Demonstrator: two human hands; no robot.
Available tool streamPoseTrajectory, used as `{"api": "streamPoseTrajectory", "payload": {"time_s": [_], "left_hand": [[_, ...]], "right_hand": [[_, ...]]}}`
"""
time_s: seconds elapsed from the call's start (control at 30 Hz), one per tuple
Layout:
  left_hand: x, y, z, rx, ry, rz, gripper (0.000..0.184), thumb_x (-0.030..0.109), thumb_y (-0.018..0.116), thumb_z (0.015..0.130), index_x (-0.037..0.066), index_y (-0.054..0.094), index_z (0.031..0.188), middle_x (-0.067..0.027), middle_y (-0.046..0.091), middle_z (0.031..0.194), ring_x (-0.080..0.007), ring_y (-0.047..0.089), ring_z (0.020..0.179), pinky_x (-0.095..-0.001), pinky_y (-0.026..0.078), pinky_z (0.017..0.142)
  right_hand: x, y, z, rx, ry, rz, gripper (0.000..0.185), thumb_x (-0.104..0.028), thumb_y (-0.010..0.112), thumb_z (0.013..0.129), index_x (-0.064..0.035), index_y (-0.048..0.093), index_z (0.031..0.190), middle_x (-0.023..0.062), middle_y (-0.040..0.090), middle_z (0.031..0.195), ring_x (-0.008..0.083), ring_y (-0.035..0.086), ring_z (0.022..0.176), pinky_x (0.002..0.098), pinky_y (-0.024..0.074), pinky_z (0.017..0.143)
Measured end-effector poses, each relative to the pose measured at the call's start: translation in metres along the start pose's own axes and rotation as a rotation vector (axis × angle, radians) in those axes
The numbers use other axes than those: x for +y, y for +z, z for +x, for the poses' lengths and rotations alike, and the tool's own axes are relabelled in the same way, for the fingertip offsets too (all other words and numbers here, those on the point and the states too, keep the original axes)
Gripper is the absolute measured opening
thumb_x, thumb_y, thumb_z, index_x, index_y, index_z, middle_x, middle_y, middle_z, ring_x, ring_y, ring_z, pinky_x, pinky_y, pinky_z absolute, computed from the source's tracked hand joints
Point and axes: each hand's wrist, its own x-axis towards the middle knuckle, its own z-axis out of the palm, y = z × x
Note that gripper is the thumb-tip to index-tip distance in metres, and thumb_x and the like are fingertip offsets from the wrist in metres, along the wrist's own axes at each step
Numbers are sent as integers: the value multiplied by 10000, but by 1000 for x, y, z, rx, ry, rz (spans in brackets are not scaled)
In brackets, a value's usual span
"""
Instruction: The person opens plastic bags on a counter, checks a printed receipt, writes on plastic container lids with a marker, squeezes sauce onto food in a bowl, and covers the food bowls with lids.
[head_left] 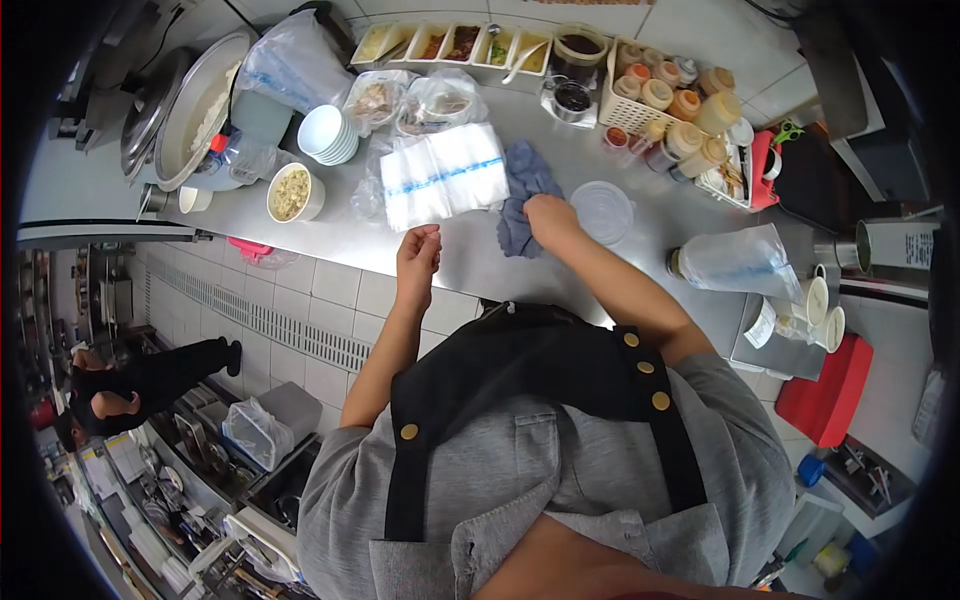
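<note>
My right hand (550, 222) is closed on a crumpled blue-grey cloth (518, 238) that lies on the steel counter (465, 262). My left hand (419, 258) hangs at the counter's front edge, fingers curled in, with nothing visible in it. Just beyond its fingertips is a flat pile of white plastic bags (440, 178) with a blue stripe. Right of the cloth sits a round clear plastic lid (602, 212). On the left stands a paper bowl (296, 194) of pale chopped food, and behind it a stack of white bowls (327, 135).
Topping trays (465, 44) line the wall. A basket of sauce bottles (657, 92) stands back right; a bagged stack (738, 262) lies below it. A big metal bowl (206, 110) of rice is at far left. Another person (150, 385) is behind on the left.
</note>
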Motion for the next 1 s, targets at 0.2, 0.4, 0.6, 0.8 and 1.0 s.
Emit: {"api": "streamPoseTrajectory", "payload": {"time_s": [0.2, 0.4, 0.6, 0.8, 1.0], "left_hand": [[0, -27, 12, 18, 1, -29, 182, 172, 627, 953, 61, 611, 1097, 42, 537, 774, -37, 453, 645, -184, 355, 552], [36, -10, 43, -143, 226, 165, 171, 156, 630, 953, 66, 613, 1098, 44, 560, 825, -50, 470, 698, -199, 367, 612], [106, 58, 66, -330, 836, 762, 487, 147, 773, 798, 78, 575, 1237, -134, 576, 1199, -304, 564, 1067, -399, 464, 919], [171, 156, 55, -950, 1085, 807, 696, 205, 878, 670, 123, 585, 1295, -101, 592, 1274, -268, 511, 1236, -413, 364, 1072], [175, 222, 26, -1195, 581, 634, 429, 3, 815, 726, 51, 660, 1123, 20, 628, 789, -79, 596, 804, -266, 475, 805]], "right_hand": [[-48, -38, 35, 329, 197, 169, 281, -317, 675, 851, -82, 669, 1004, 138, 658, 1130, 346, 637, 1039, 473, 517, 854], [-26, -66, 39, 242, 288, 289, 279, -289, 679, 857, -75, 693, 1034, 164, 701, 1048, 366, 659, 994, 458, 523, 833], [23, -105, 9, 368, 79, 592, 270, -176, 696, 834, -36, 702, 1065, 158, 719, 972, 299, 688, 908, 400, 525, 791], [17, -191, -89, 149, -288, 645, 297, -155, 748, 797, -11, 696, 1052, 114, 712, 928, 212, 666, 825, 342, 506, 783], [44, -211, -176, 285, -84, 832, 220, -149, 772, 838, 10, 685, 963, 21, 653, 862, 90, 565, 777, 243, 445, 710]]}}
